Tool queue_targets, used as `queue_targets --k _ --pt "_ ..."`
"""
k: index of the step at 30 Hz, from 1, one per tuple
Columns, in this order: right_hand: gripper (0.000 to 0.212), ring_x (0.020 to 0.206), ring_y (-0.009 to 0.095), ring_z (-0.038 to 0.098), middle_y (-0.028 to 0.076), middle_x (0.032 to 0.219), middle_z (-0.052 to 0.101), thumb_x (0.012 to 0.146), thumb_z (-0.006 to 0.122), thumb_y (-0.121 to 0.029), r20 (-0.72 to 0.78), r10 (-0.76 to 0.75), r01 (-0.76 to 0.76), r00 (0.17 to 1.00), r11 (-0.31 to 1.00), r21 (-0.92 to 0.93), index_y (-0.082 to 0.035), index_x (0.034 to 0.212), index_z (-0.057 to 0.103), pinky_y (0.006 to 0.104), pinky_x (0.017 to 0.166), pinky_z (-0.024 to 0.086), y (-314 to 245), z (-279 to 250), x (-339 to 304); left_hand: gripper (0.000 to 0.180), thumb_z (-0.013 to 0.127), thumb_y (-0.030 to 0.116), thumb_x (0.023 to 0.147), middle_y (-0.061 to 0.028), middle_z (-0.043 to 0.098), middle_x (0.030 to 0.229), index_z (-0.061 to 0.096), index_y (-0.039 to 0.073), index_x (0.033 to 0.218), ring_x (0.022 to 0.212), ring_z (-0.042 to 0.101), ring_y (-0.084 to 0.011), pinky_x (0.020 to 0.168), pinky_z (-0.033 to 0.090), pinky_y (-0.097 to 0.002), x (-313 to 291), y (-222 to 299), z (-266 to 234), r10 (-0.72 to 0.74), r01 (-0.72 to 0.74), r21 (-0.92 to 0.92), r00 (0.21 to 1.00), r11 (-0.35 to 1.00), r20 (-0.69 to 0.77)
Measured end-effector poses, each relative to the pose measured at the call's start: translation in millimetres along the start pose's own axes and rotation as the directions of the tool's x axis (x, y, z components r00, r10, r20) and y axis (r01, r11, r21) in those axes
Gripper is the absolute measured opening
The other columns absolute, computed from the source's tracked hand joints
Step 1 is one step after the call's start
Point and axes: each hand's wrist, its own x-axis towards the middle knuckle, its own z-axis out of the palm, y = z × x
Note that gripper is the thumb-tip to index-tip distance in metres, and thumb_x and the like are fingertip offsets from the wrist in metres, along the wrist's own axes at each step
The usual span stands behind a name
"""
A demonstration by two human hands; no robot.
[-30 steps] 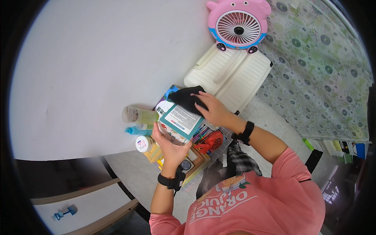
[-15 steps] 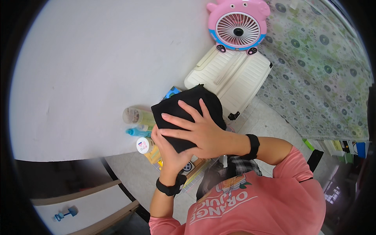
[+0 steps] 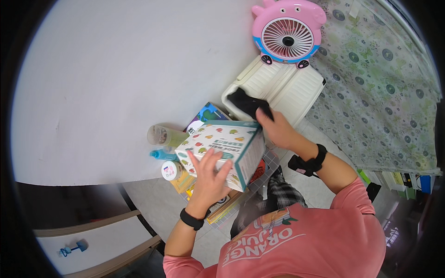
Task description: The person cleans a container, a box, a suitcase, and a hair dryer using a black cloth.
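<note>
Right now I see the white table (image 3: 116,78) filling the upper left, with a flowered cloth (image 3: 380,92) spread off to the right. Between them sits a cream ribbed case (image 3: 289,90), and a pink fan (image 3: 288,32) shaped like a pig stands just behind it. Nearer to me, my left hand (image 3: 209,173) lies flat with spread fingers on the face of a white box (image 3: 222,150) printed with small fruit shapes; the box is tilted, raised above a pile of books (image 3: 208,116) and papers at the table's edge. That grip is open against the box, pressing rather than wrapping it. My right hand (image 3: 276,129) reaches to the near end of the cream case, its fingers curled shut on a black cloth (image 3: 248,104) that drapes over the case's rim. Just beside the box on its left are a clear tumbler (image 3: 160,135), a small blue bottle (image 3: 162,154) and a round white lid (image 3: 171,170). Both wrists carry black bands.
</note>
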Motion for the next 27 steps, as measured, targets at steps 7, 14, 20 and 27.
queue_targets --k 7,14,20,27 --pt "0.046 0.134 0.032 0.022 0.005 0.14 0.038 0.093 0.042 -0.034 0.321 -0.13 0.265 0.938 0.866 -0.424 -0.015 0.135 0.04 0.0625 0.102 0.004 16 33 -23 0.064 0.059 -0.006 0.061 -0.0093 0.043 0.124 0.054 0.026 0.117 0.126 0.032 -0.0361 0.102 0.02 -0.0656 11 -38 21 0.122 -0.14 0.066 0.967 0.988 0.222" --pt "0.048 0.134 0.036 0.018 0.006 0.146 0.028 0.093 0.038 -0.041 0.123 -0.054 0.09 0.991 0.946 -0.311 -0.022 0.136 0.038 0.0642 0.102 0.005 31 59 -24 0.066 0.051 -0.013 0.067 -0.0217 0.039 0.129 0.049 0.015 0.127 0.124 0.034 -0.0424 0.098 0.032 -0.0498 0 -21 28 -0.493 0.494 0.056 0.87 0.868 -0.025" --pt "0.046 0.134 0.039 0.017 0.007 0.147 0.025 0.093 0.039 -0.038 0.117 -0.16 0.184 0.98 0.954 -0.236 -0.024 0.136 0.038 0.0634 0.103 0.006 55 85 -23 0.047 0.044 -0.002 0.086 -0.0159 0.046 0.126 0.039 -0.002 0.133 0.111 0.048 -0.0188 0.092 0.039 -0.0281 -30 -45 21 -0.746 0.766 -0.572 0.557 0.292 0.365" --pt "0.05 0.136 0.041 0.009 0.005 0.149 0.018 0.088 0.048 -0.029 0.187 -0.267 0.315 0.945 0.897 -0.311 -0.02 0.136 0.038 0.0654 0.101 0.005 55 103 -30 0.077 0.061 0.026 0.084 -0.0228 0.023 0.135 0.017 -0.003 0.14 0.127 0.028 -0.0302 0.102 0.03 -0.0377 -20 -27 40 -0.826 0.727 -0.601 0.532 0.331 0.188"
